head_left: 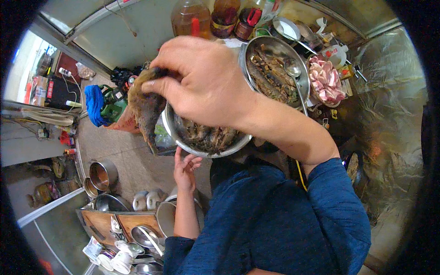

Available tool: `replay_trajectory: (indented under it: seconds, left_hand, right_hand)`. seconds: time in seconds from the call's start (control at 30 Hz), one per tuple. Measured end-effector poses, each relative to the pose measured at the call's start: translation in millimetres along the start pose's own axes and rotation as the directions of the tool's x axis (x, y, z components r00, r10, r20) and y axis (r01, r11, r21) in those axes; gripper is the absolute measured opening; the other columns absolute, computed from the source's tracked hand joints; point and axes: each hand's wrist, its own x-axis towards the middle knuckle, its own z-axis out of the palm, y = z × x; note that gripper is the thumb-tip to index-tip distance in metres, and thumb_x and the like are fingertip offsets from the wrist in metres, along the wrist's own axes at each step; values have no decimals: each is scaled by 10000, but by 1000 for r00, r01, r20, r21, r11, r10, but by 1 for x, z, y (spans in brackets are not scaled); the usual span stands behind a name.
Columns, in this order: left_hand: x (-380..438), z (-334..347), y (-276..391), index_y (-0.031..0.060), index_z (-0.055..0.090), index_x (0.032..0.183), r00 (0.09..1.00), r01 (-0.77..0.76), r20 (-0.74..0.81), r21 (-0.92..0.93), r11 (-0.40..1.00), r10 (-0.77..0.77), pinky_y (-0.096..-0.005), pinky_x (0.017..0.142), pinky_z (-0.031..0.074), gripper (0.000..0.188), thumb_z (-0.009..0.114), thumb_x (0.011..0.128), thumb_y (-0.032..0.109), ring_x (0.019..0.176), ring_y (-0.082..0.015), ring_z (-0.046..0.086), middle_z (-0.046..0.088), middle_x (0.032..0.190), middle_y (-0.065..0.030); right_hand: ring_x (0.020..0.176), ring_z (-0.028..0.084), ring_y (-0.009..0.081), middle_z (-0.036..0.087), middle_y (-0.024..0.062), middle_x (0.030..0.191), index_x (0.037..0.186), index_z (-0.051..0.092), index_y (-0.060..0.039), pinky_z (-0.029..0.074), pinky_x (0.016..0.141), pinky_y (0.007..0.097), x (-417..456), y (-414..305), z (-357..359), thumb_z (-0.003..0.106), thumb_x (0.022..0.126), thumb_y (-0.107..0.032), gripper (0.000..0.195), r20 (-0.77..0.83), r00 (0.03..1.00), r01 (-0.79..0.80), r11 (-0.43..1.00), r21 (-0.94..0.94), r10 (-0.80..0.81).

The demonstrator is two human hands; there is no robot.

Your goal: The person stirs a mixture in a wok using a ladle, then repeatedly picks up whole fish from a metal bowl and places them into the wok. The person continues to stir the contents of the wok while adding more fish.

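Observation:
My right hand (pixel 206 82) is raised over a metal bowl (pixel 202 153), its thumb and fingers pinched on a limp brown piece of food (pixel 146 103). That piece droops past the bowl's left side and tapers to a narrow end; whether it is fish or a preserved vegetable I cannot tell. Dark brown shredded or chopped food (pixel 209 135) lies in the bowl, partly hidden under my hand and forearm. My left hand (pixel 185 170) is at the bowl's near rim, palm up, fingers apart and slightly curled. One fingertip meets or nearly meets the rim.
Beyond my right arm stands a metal pan (pixel 256 44) of cooked fish with a spoon (pixel 293 70) in it. Right of it sits a bowl of sliced raw meat (pixel 325 79). Bottles (pixel 190 17) line the back. Pots (pixel 103 173) and a wooden cabinet (pixel 137 223) are at lower left.

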Motion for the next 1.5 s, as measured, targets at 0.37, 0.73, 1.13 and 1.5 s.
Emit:
replay_trajectory:
  seconds: [0.37,0.73,1.13,1.5]
  left_hand:
    - [11,-28,-38,102,313,1400,975,93,-200,-35,995,-99,-311,658,505,576,463,878,294,794,-255,636,631,1023,-158]
    - [34,-214,-198,51,518,1108,702,687,-504,296,663,-503,-354,654,466,387,507,886,368,748,-215,559,570,928,-76]
    - [23,-56,-262,51,523,1089,786,616,-470,547,566,-401,-354,653,465,368,509,882,356,743,-215,559,572,915,-75]
    - [-60,87,-325,52,527,1071,806,592,-490,675,439,-333,-354,652,464,352,512,878,345,739,-216,560,573,903,-75]
  right_hand:
    - [710,630,88,682,66,786,941,661,11,510,620,206,-30,4,-173,718,794,-40,166,-253,881,-409,912,19,400]
    - [701,574,45,659,-3,781,892,677,-14,457,616,203,-207,-49,-450,704,831,-158,159,-653,603,-788,468,-399,459]
    - [721,635,202,670,114,781,898,675,-22,490,682,339,-494,-75,-688,691,799,-298,293,-885,199,-897,-286,-337,421]
    - [741,641,310,658,174,800,883,683,-30,492,674,401,-720,-6,-780,731,729,-284,301,-791,-1,-963,-213,-163,611]
